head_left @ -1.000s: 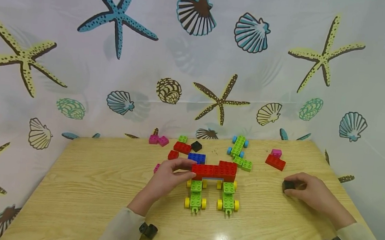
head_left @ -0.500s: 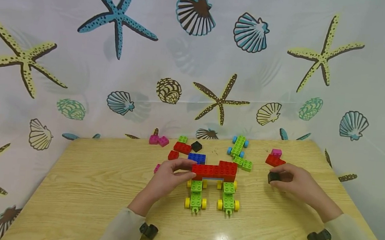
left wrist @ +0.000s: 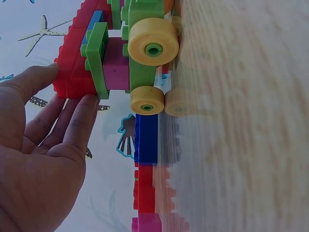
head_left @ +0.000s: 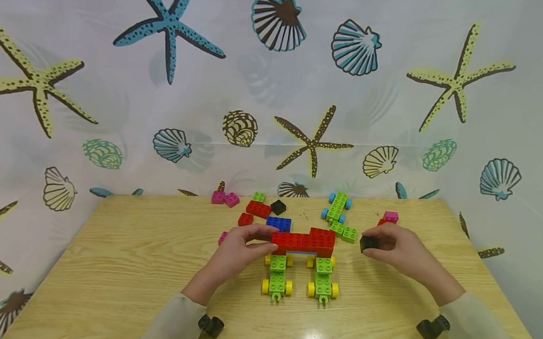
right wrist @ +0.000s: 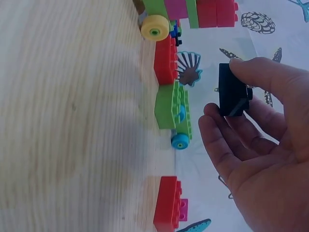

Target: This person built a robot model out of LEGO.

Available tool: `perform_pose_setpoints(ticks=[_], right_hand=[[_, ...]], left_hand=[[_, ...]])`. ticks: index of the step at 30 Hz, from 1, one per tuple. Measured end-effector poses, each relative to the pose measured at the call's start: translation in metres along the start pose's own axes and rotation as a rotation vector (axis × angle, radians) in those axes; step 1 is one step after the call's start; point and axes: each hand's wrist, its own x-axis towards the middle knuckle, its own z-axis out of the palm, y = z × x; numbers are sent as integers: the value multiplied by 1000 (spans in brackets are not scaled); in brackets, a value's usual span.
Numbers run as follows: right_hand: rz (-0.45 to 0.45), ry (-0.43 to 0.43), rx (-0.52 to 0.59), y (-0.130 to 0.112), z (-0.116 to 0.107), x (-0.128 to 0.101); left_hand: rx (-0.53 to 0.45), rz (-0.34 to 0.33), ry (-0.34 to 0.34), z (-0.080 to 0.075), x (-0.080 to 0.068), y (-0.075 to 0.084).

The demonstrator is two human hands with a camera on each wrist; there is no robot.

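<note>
A toy brick build stands mid-table: red bricks [head_left: 289, 242] bridge two green wheeled bases [head_left: 276, 282] with yellow wheels. In the left wrist view a pink brick [left wrist: 116, 63] sits between the green pieces under the red ones. My left hand [head_left: 236, 252] grips the red row's left end, thumb on one side and fingertips on the other. To the right, my right hand [head_left: 406, 252] pinches a small black brick [right wrist: 232, 90] between thumb and fingers, above the table and apart from the build. Its studs face the palm side in the right wrist view.
Behind the build lie a blue brick [head_left: 278, 223], red bricks [head_left: 258, 208], another black brick [head_left: 278, 207] and pink bricks [head_left: 225, 198]. A green car base with blue wheels [head_left: 337, 206] is at the back, beside loose green bricks [head_left: 343, 231]. A patterned cloth [head_left: 200, 105] hangs behind the table.
My right hand has carried the black brick leftward and slightly up in the head view, towards the build. My left hand keeps its hold on the red bricks, and the build stays put.
</note>
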Motion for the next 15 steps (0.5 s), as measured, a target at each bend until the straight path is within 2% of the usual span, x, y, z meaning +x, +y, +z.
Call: perform_pose_setpoints(ticks=[10, 15], right_hand=[[-35, -33, 75, -20, 12, 12], [-49, -26, 69, -27, 16, 16]], left_hand=[[4, 10, -2, -1, 1, -4], [3, 17, -4, -1, 1, -4]])
